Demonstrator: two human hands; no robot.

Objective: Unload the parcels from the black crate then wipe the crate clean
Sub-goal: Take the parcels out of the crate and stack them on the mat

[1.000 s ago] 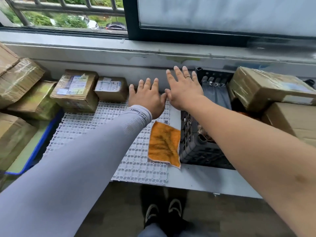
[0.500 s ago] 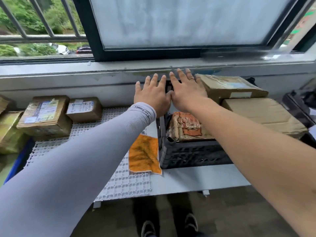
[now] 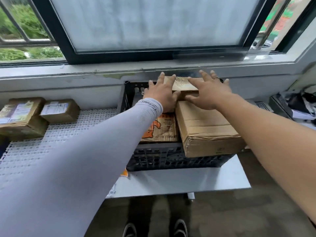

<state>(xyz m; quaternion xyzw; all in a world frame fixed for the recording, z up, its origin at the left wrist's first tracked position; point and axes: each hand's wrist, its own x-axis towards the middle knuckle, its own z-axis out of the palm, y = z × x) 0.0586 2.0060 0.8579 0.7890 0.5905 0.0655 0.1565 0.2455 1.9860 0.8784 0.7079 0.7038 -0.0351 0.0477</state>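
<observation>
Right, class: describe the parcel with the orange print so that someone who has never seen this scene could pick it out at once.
Find the black crate on the table under the window. Three parcels sit in it: a large plain brown box on the right, a taped parcel at the back under both hands, and the wanted parcel at the front left. It alone carries orange print.

This is looking like a parcel sorting or storage corner in a back room, not a home. Taped cardboard parcels are filling a black plastic crate on a metal table under a sliding window, and 2 labelled parcels are sitting on a white plastic grid mat beside it.
</observation>
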